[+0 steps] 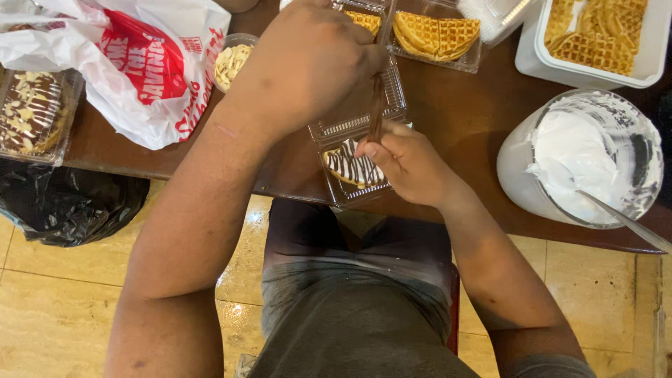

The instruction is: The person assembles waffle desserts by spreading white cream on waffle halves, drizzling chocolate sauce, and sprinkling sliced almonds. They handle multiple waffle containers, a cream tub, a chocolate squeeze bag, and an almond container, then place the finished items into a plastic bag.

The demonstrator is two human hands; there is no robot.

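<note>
A clear plastic clamshell box [336, 129] lies open at the near edge of the brown table [455, 119]. In it sits a cream-topped waffle [353, 168] striped with dark chocolate lines. My left hand [308, 59] is raised above the box and squeezes the upper end of a brown chocolate piping bag [376, 105]. My right hand [409, 162] pinches the bag's lower tip just over the waffle. The rest of the box lid is hidden under my left hand.
A clear jug of white cream [581, 157] with a metal spoon [623, 220] stands at the right. A white tub of plain waffles [598, 31], boxed waffles [435, 35], a cup of almond flakes [231, 63], a white plastic bag [140, 63], a finished box [31, 112] and a black bag [66, 203] lie around.
</note>
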